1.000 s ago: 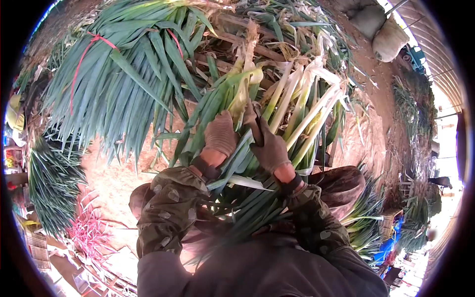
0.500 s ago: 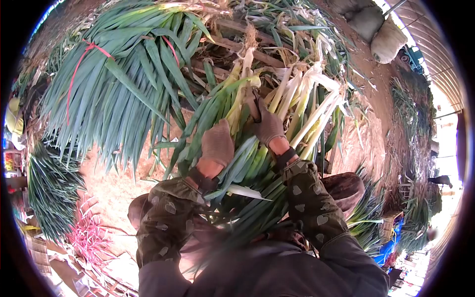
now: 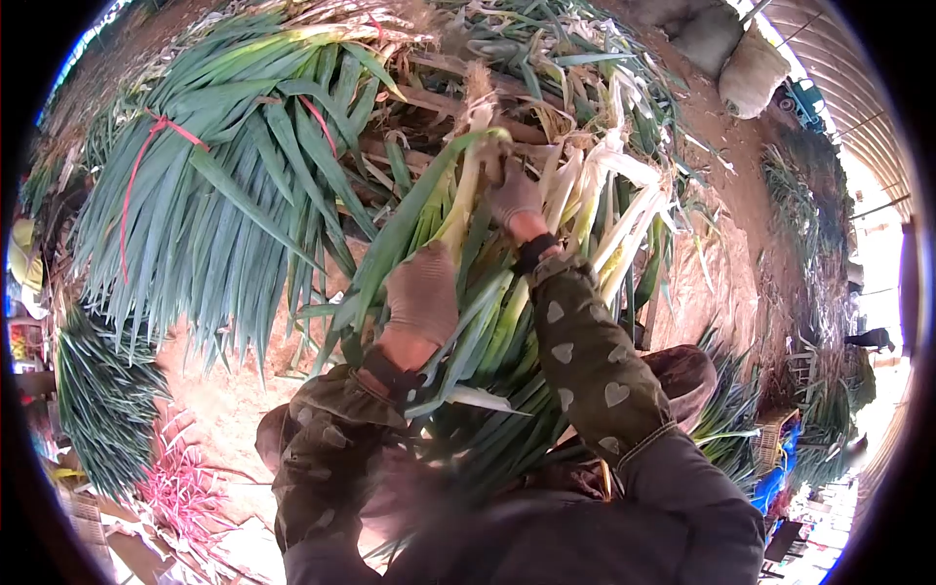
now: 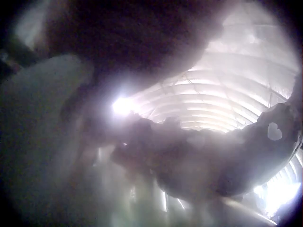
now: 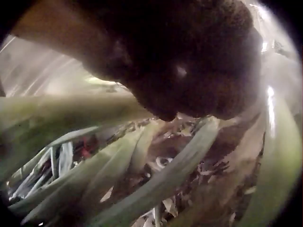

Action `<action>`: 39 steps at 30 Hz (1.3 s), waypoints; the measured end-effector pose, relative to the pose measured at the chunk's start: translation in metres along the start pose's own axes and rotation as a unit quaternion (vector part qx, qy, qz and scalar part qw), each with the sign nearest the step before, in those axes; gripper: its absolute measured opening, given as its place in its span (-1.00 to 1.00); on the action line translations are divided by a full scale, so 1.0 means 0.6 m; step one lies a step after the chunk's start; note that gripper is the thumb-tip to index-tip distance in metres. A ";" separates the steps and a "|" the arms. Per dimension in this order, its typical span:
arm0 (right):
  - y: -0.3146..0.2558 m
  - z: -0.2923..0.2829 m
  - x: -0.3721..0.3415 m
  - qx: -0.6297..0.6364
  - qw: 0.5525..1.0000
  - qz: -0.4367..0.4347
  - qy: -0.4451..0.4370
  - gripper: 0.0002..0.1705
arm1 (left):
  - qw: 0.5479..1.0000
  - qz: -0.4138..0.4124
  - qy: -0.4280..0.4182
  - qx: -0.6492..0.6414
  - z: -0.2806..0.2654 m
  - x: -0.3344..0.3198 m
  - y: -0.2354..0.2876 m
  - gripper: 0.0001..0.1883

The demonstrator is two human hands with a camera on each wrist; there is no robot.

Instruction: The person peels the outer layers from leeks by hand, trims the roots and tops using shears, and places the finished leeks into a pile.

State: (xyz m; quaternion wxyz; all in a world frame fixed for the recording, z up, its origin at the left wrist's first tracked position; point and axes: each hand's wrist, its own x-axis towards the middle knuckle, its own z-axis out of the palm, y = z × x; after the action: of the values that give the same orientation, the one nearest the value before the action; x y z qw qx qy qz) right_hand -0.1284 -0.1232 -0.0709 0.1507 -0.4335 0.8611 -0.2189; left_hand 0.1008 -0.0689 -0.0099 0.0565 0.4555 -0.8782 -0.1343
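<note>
My gloved left hand [image 3: 422, 291] has its fingers curled round the leaves of a leek [image 3: 468, 185] over a pile of leeks. Further up, my gloved right hand [image 3: 512, 193] pinches the same leek near its pale stem, below the brown roots [image 3: 480, 88]. In the right wrist view the right hand [image 5: 189, 61] is a dark shape above green stalks [image 5: 175, 182], its fingertips at the stalks. The left wrist view is blurred, and the left hand's fingers cannot be made out there.
A large leek bundle with red ties [image 3: 161, 125] lies at upper left. More leeks [image 3: 107, 400] and a heap of pink ties [image 3: 183, 483] lie at left. Pale stems [image 3: 634, 219] are right of the hands. A sack [image 3: 753, 76] stands at upper right.
My right hand has moved up along the stem towards the roots. My left hand has shifted slightly down. A long green leaf now bends over beside the stem.
</note>
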 end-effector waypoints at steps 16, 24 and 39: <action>0.026 -0.121 -0.486 0.089 0.984 -0.097 -0.123 0.05 | 1.000 0.015 -0.007 0.014 0.001 -0.009 0.008 -0.58; 0.004 -0.135 -0.507 0.059 0.984 -0.067 -0.153 0.02 | 0.998 0.037 0.052 -0.009 0.014 -0.024 0.009 -0.65; 0.002 -0.139 -0.502 0.053 0.982 -0.052 -0.175 0.04 | 0.994 -0.005 0.065 -0.088 0.015 -0.027 0.003 -0.55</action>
State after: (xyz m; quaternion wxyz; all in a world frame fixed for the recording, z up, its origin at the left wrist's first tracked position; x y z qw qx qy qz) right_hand 0.0074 0.1427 0.0213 0.3105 -0.5008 0.7847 -0.1924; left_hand 0.1065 -0.0532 -0.0176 0.1529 0.4605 -0.8553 -0.1818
